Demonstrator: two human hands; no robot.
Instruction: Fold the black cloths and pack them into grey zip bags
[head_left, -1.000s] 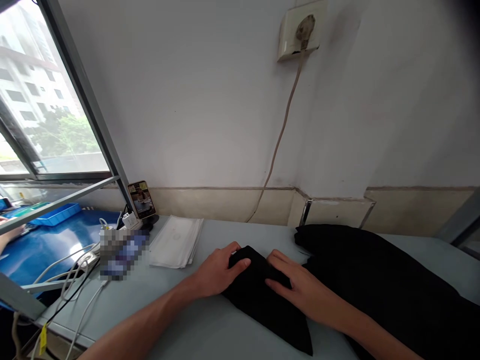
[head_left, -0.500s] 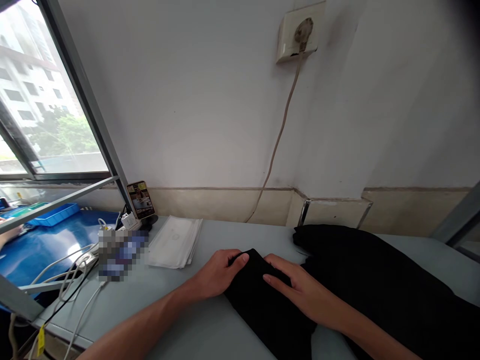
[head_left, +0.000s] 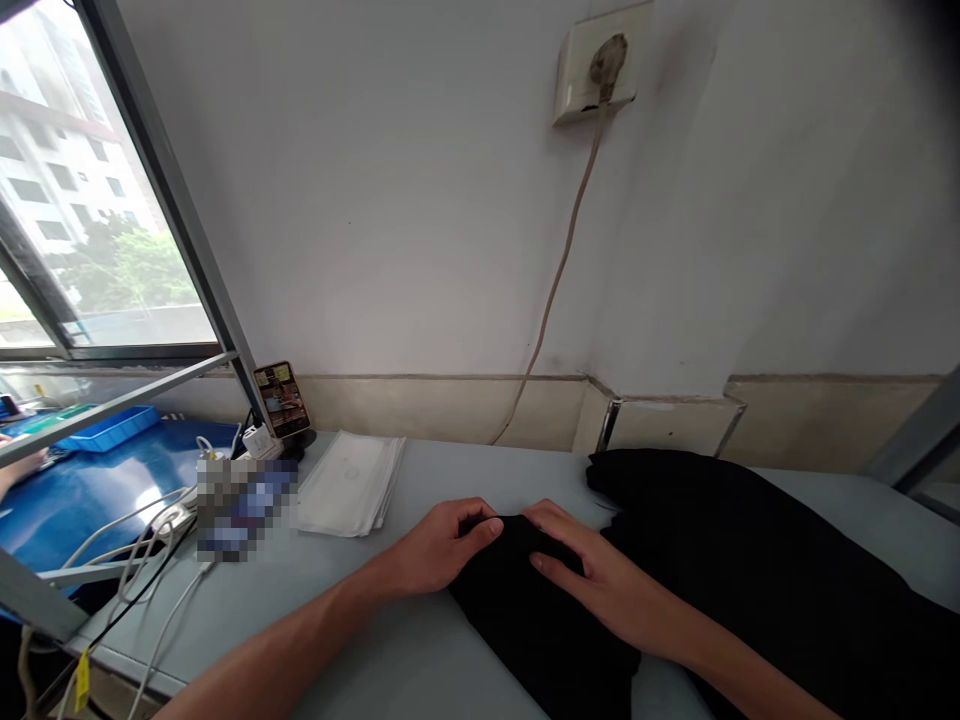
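Observation:
A strip of black cloth [head_left: 540, 630] runs from the grey tabletop's front edge up to my hands. My left hand [head_left: 446, 548] pinches its upper left corner between thumb and fingers. On the upper right edge of the same cloth lies my right hand [head_left: 600, 575], fingers curled over the far edge and thumb on top, gripping it. A larger black cloth [head_left: 750, 560] is spread at the right, partly behind my right forearm. Where the two dark cloths meet is hard to make out.
White flat bags [head_left: 351, 483] lie stacked left of my hands. Behind them a phone [head_left: 283, 400] leans on a stand beside a power strip and tangled white cables [head_left: 150, 545]. A socket [head_left: 604, 65] with a hanging cord is on the wall. Part of a person's hand shows far left.
The cloth's upper edge between my hands has dropped from a raised peak to a flatter line. My hands have shifted only slightly.

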